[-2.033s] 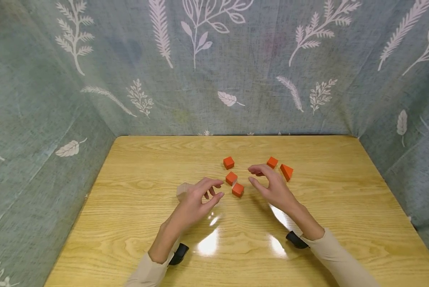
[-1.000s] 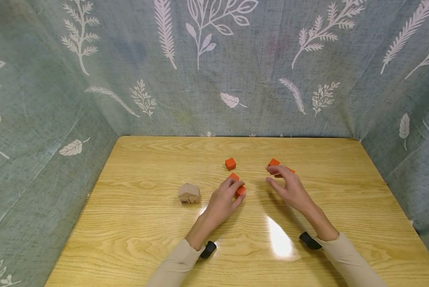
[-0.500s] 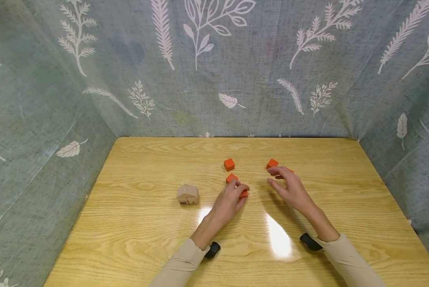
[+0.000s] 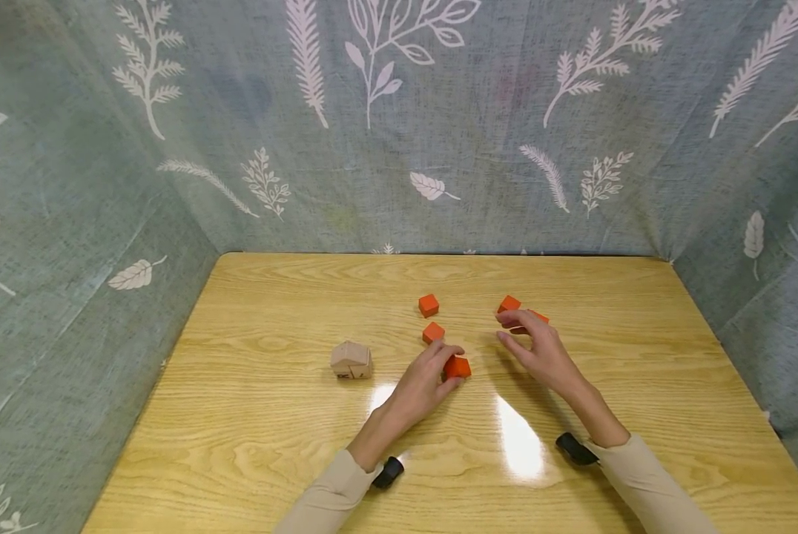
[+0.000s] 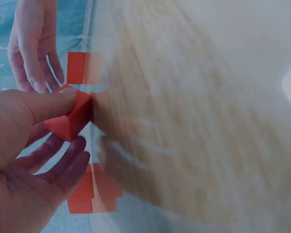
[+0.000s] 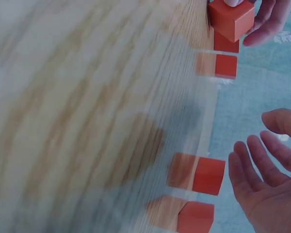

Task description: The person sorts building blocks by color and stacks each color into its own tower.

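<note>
In the head view my left hand [image 4: 426, 382] holds a red cube [image 4: 457, 368] on the table between thumb and fingers. The left wrist view has the thumb on top of this cube [image 5: 70, 119] with fingertips close beneath it. A second red cube [image 4: 433, 333] sits just beyond the fingers, and a third [image 4: 429, 305] lies farther back. My right hand [image 4: 539, 352] hovers with relaxed, bent fingers and nothing between them. Just past it are another red cube [image 4: 509, 304] and a red triangular block [image 4: 539, 317], mostly hidden by that hand in the head view.
A small house-shaped block [image 4: 351, 360] of plain wood colour stands left of my left hand. The wooden table [image 4: 272, 297] ends at a leaf-patterned curtain [image 4: 399, 148] behind and at both sides. Black wrist cameras sit under both forearms.
My left hand has moved right, taken the nearest red cube and shifted it slightly right and nearer, apart from its neighbour. The right hand went a little right, then stayed still.
</note>
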